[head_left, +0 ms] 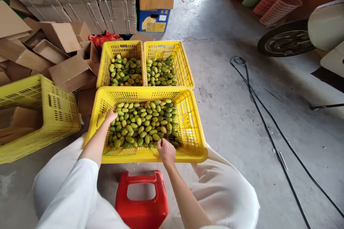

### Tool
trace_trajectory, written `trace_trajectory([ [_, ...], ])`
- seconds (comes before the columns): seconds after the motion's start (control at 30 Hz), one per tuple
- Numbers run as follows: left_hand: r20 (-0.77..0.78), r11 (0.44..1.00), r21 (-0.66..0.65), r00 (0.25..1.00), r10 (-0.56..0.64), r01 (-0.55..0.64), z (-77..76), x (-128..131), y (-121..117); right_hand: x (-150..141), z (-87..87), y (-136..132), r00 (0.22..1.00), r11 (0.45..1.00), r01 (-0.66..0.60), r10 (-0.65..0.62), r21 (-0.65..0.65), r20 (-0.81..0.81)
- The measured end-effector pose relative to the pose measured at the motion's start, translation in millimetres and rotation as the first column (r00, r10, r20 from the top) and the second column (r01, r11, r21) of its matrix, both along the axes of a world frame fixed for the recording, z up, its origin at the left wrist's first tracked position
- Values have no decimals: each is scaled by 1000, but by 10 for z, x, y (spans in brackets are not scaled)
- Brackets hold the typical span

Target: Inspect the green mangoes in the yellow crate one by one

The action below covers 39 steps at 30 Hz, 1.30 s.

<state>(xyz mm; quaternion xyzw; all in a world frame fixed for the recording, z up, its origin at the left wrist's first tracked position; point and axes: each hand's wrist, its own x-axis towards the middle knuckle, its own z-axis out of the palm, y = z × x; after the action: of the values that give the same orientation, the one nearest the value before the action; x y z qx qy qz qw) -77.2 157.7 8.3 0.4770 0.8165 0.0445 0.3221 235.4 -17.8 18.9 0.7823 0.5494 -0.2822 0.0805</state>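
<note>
A large yellow plastic crate (129,158) stands in front of me, its floor covered with small oval green and yellowish fruits (142,123) that look like little mangoes. My left hand (111,115) reaches over the crate's left side, fingers curled in at the left edge of the fruit. Over the near rim is my right hand (167,151), its fingers closed beside the nearest fruits. What either hand holds, if anything, is hidden. Two more yellow crates, the back left one (100,66) and the back right one (188,68), hold similar fruits.
A red plastic stool (142,205) is between my legs. On the left, a yellow crate (60,109) holds cardboard, with loose cardboard boxes (68,71) behind it. Stacked flattened cartons (80,0) rise at the back. Black cable (264,118) crosses the floor near a wheel (287,39).
</note>
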Motion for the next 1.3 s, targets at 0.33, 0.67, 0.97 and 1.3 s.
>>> trace_trajectory([
  [0.33, -37, 847, -287, 878, -477, 448, -958, 52, 330, 117, -410, -285, 998, 994, -65, 63, 92, 27],
  [0.67, -146, 917, -344, 954, -263, 201, -1368, 34, 428, 144, -481, -420, 992, 987, -109, 101, 119, 73],
  [0.97, -180, 932, -333, 961, -208, 140, -1491, -70, 493, 157, -431, -412, 995, 996, -80, 78, 38, 55],
  [1.3, -125, 865, -397, 916, -382, 307, -1320, -159, 225, 111, -239, -235, 999, 995, -31, 34, -99, 26],
])
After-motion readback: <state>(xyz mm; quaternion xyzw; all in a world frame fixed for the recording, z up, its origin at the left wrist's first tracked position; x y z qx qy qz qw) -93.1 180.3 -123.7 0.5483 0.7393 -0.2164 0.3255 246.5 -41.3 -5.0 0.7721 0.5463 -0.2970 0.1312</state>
